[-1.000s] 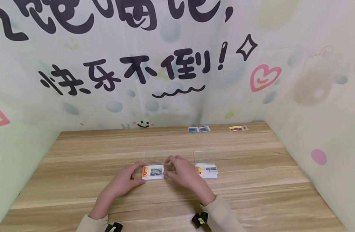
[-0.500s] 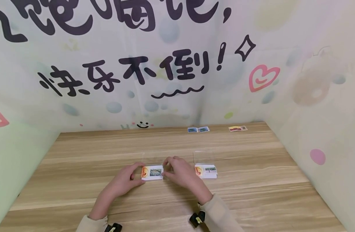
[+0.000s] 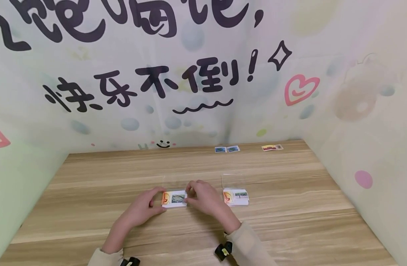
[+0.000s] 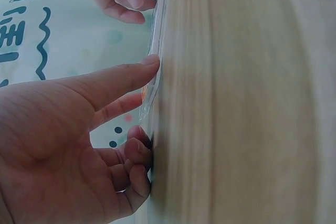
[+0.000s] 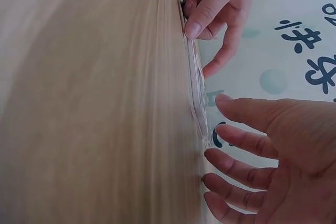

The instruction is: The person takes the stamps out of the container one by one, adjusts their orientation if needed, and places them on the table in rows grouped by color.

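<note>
A clear plastic case (image 3: 168, 205) lies on the table with its transparent lid raised at the back. In it is a white card bearing an orange print and a stamp-like picture. My left hand (image 3: 141, 207) holds the case's left end, thumb at the front edge and index finger at the back. Past the right end, my right hand (image 3: 204, 197) has its fingers loosely bent. In the right wrist view the right hand (image 5: 299, 150) has spread fingers beside the thin edge of the case (image 5: 194, 82), with nothing in its grasp.
A second clear case with a similar card (image 3: 236, 201) stands to the right, lid up too. At the back of the wooden table (image 3: 289, 229) lie a pair of blue stamps (image 3: 227, 149) and a red-yellow stamp (image 3: 271, 147). A printed cloth wall (image 3: 130, 111) rises behind.
The right hand has shifted very slightly left against the case's right end. My left hand stays in its place on the case.
</note>
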Tool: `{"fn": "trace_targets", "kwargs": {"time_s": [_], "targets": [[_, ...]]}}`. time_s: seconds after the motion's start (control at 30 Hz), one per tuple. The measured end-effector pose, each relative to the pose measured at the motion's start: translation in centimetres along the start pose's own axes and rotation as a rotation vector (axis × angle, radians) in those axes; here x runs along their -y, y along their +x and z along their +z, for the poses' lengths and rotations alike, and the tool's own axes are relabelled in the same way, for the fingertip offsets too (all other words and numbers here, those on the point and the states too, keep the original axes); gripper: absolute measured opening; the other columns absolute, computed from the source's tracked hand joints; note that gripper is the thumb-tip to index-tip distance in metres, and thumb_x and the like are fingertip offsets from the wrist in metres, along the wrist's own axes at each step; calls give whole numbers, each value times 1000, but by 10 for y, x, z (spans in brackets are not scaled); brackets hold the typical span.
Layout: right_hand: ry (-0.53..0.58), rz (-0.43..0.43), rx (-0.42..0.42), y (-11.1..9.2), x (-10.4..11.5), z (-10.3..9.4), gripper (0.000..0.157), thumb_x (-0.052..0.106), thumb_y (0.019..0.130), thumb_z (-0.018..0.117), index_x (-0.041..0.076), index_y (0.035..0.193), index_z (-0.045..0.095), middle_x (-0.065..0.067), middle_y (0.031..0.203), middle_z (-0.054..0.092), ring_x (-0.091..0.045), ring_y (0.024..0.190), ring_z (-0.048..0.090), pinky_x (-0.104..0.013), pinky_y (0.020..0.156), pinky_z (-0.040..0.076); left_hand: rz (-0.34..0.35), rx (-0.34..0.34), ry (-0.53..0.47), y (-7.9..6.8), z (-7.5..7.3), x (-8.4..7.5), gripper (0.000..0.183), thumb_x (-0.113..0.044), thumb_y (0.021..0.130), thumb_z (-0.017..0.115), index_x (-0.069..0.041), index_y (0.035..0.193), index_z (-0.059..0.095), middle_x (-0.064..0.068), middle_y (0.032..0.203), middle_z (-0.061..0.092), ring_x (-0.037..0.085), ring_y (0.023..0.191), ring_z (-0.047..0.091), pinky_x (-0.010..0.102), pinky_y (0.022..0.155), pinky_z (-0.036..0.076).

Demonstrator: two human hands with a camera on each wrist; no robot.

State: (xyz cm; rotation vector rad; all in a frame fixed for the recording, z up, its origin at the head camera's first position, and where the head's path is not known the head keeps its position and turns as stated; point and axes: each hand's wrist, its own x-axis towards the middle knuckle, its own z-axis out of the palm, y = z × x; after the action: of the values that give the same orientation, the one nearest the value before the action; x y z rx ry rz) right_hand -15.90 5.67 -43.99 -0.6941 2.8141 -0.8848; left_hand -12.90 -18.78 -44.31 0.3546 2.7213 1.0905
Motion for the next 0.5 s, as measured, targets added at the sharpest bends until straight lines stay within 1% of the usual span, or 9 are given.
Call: {"fn": "trace_targets", "kwargs": {"time_s": [0.23, 0.5], "targets": [[9, 5, 6, 2, -2, 2, 20, 24, 92, 84, 11, 101, 71, -2, 95, 69, -14, 85, 63, -29, 74, 52, 8, 6, -18, -2, 0, -1, 58, -17, 90, 85, -4, 141, 62, 1, 74, 46, 13, 64, 39, 26, 58, 33], [25, 16, 2, 6, -4, 4, 18, 23, 93, 83, 12, 100, 71, 1, 90, 64, -10, 80, 56, -26, 71, 47, 12, 7, -23, -2, -1, -1, 59, -17, 90, 84, -4, 142, 61, 1, 74, 45, 13, 63, 38, 26, 58, 32]]}}
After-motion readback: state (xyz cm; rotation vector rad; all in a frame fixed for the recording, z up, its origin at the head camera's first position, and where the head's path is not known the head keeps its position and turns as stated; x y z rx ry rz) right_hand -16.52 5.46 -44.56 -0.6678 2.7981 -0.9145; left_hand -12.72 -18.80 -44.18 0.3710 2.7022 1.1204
